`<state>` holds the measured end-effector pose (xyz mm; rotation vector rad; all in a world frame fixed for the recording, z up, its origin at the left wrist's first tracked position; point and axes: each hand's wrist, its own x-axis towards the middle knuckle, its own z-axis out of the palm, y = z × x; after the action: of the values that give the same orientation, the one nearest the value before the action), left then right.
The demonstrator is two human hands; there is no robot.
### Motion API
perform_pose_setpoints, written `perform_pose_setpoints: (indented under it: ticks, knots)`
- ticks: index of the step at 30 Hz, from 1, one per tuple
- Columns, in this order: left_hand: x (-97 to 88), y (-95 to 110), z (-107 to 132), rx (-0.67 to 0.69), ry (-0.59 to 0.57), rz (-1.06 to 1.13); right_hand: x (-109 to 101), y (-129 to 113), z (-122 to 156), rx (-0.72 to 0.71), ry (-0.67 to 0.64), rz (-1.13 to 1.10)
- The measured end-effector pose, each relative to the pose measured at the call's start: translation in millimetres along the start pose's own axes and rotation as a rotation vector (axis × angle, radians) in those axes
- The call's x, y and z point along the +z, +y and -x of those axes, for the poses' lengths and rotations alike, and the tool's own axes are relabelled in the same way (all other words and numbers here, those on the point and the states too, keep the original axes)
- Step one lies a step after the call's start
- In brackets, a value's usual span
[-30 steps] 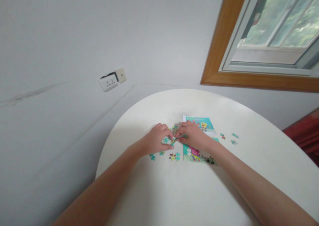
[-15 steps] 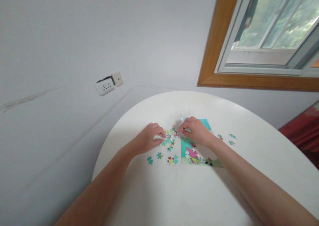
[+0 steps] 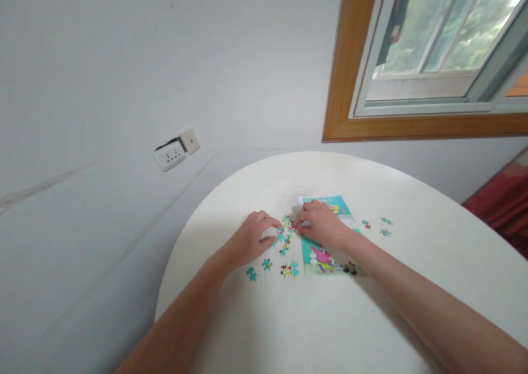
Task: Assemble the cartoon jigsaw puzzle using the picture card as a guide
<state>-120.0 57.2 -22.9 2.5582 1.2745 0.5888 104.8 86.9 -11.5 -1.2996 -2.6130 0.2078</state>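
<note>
A pile of loose jigsaw puzzle pieces point(image 3: 284, 243), mostly teal with yellow and pink bits, lies on the white table. At its left edge is my left hand point(image 3: 256, 237), thumb and forefinger apart, with pieces close to the fingertips. My right hand point(image 3: 320, 224) reaches in from the other side, its fingertips pinched on a puzzle piece at the pile's right edge. Beneath that hand lies a partly assembled puzzle point(image 3: 309, 267) showing a pink figure on teal. A printed picture sheet point(image 3: 343, 202) sits just beyond, partly hidden by the hand.
Several stray pieces lie around: a teal piece point(image 3: 251, 274) and a joined yellow-and-teal pair point(image 3: 290, 269) at the near left, a loose piece point(image 3: 385, 232) at the right. The round white table point(image 3: 313, 319) meets the wall; a wooden window frame point(image 3: 412, 128) is behind.
My left hand has moved slightly right, closer to the pile. My right fingertips have come down and closed at the pile's edge. The view has shifted a little.
</note>
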Motion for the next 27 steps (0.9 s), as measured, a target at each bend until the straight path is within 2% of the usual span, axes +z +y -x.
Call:
perform_pose_setpoints:
  ticks: [9, 15, 22, 27]
  knots:
    - [-4.6, -5.9, -1.2, -0.055, 0.01, -0.032, 4.6, 0.5, -2.0, 0.048, 0.108, 0.001]
    - [-1.1, -6.6, -0.1, -0.079, 0.017, -0.059, 5.5, -6.5, -0.7, 0.014, 0.096, 0.015]
    - [-0.7, -8.8, 0.2, -0.097, 0.029, -0.087, 5.6, -3.0, -0.8, 0.025, 0.097, -0.019]
    - [-4.3, -5.6, 0.2, -0.08, 0.01, -0.072, 4.1, 1.7, 0.3, -0.113, 0.058, -0.107]
